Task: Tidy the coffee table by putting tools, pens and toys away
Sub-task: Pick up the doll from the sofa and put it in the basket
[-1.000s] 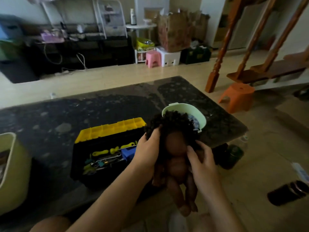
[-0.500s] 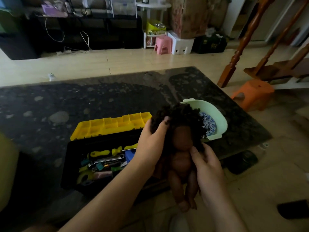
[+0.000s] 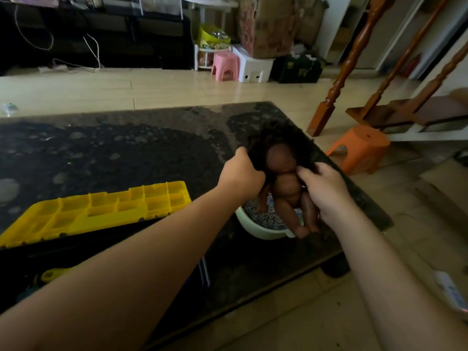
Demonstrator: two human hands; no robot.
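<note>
A brown baby doll (image 3: 286,191) with thick dark curly hair hangs between both hands, over a pale green basin (image 3: 255,230) on the dark stone coffee table (image 3: 126,153). My left hand (image 3: 240,174) grips the doll's hair and shoulder from the left. My right hand (image 3: 325,191) holds its other side, fingers curled into the hair. The doll's feet reach down to the basin's near rim. A patterned blue and white item lies inside the basin, partly hidden by the doll.
An open black toolbox with a yellow organiser lid (image 3: 101,211) sits on the table's left, tools inside mostly hidden by my left arm. An orange stool (image 3: 359,148) stands off the table's right end beside wooden stair posts (image 3: 342,77). A pink stool (image 3: 225,65) stands further back.
Both hands carried the doll forward and to the right, from in front of the toolbox to over the green basin. The camera dipped and moved closer to the table.
</note>
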